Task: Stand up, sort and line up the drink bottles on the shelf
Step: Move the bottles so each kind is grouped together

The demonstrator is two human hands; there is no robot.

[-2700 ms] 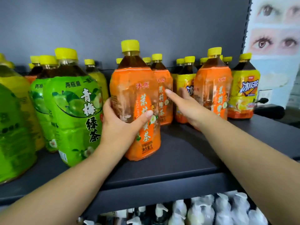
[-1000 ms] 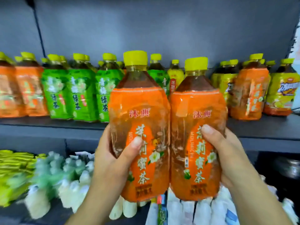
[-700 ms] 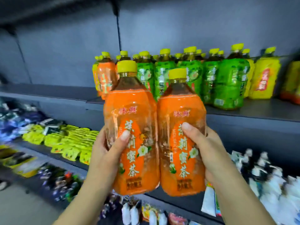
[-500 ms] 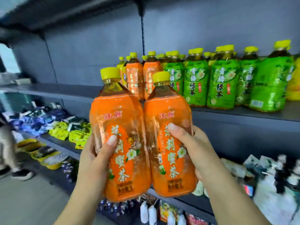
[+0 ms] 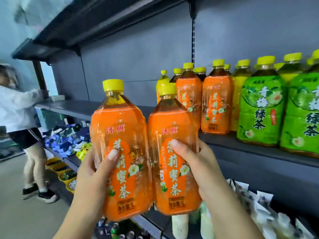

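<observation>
I hold two orange-label tea bottles with yellow caps upright and side by side in front of the shelf. My left hand (image 5: 96, 171) grips the left orange bottle (image 5: 119, 135). My right hand (image 5: 196, 163) grips the right orange bottle (image 5: 170, 130). On the dark shelf (image 5: 241, 149) behind them stand two more orange bottles (image 5: 215, 104), yellow-label bottles (image 5: 239, 94) behind and between them, and green-label tea bottles (image 5: 260, 111) further right, all upright.
The shelf board to the left of the standing orange bottles is bare (image 5: 77, 107). A lower shelf (image 5: 69, 142) holds packets and yellow bowls; more packets and bottles lie below right. A person (image 5: 20, 114) in a white top stands at the far left of the aisle.
I lifted both orange bottles off the right part of the shelf and carried them left. The view has swung left along the shelf; the green bottles now sit at the right.
</observation>
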